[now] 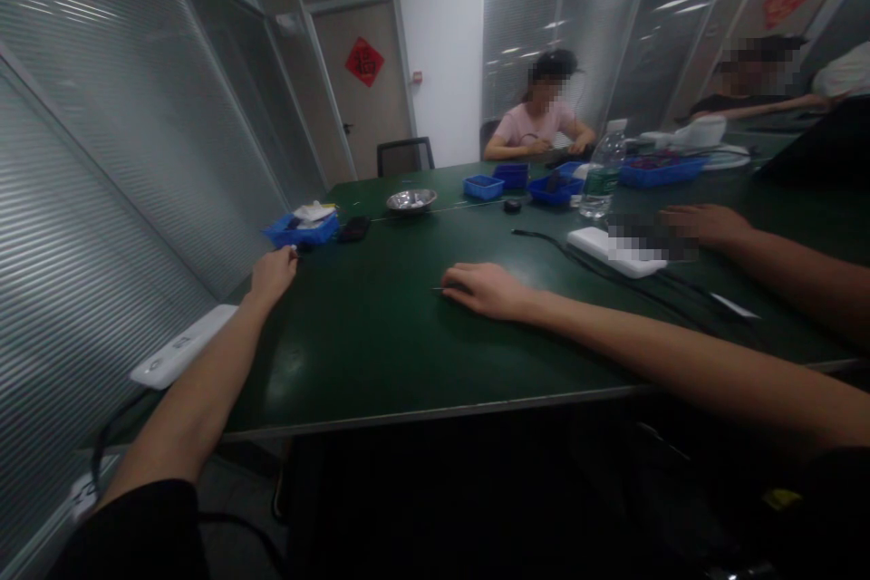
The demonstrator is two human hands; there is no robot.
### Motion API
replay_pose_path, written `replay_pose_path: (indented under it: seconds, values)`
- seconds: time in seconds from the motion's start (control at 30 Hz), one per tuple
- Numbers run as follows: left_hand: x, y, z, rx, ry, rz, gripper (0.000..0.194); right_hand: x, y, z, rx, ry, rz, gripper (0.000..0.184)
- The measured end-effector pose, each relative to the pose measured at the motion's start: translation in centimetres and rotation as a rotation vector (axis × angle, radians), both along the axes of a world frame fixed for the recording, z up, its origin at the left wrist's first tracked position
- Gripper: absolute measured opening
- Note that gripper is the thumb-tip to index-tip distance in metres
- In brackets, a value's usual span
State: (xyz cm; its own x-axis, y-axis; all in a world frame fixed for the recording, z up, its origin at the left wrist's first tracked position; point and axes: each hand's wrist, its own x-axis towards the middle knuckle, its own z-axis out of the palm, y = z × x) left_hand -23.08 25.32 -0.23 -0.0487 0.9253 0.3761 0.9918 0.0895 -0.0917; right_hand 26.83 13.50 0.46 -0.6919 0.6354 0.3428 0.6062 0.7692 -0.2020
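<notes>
My left hand [274, 275] reaches out to the table's left edge, fingers pinched on a small dark part beside a blue tray [303, 229] that holds white and dark bits. My right hand [484, 289] rests knuckles-up on the green table [381, 335], fingers curled around a thin metal pin whose tip sticks out to the left. Another person's hand [703, 223] lies to the right on a white flat device [615, 251] with a black cable.
A black box [354, 228] and a metal bowl [411, 199] sit beyond the blue tray. Farther back are several blue bins [484, 187] and a water bottle [602, 175]. A person in pink sits at the far end. A white power strip [182, 346] lies at the left edge.
</notes>
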Motion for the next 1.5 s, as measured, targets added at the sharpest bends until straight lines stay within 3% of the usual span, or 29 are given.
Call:
replay_pose_path:
  seconds: [0.43,0.8,1.2,1.33,1.5]
  values:
    - [1.0,-0.8,0.7,-0.017,0.013,0.026,0.034,-0.1,-0.2,0.3,-0.009,-0.025,-0.011,0.026]
    - [-0.1,0.0,-0.1,0.02,0.009,-0.002,0.036,-0.1,-0.1,0.2,-0.001,-0.016,-0.012,0.026]
    - [0.4,-0.1,0.4,-0.015,-0.031,0.001,0.035,0.0,-0.1,0.2,0.003,-0.012,0.0,0.026]
    - [2.0,0.0,0.5,-0.011,-0.081,-0.085,0.031,-0.1,0.0,0.1,0.014,-0.019,-0.003,0.025]
    - [6.7,-0.2,0.4,-0.02,-0.155,-0.344,0.027,-0.1,-0.1,0.1,0.01,-0.02,-0.016,0.026]
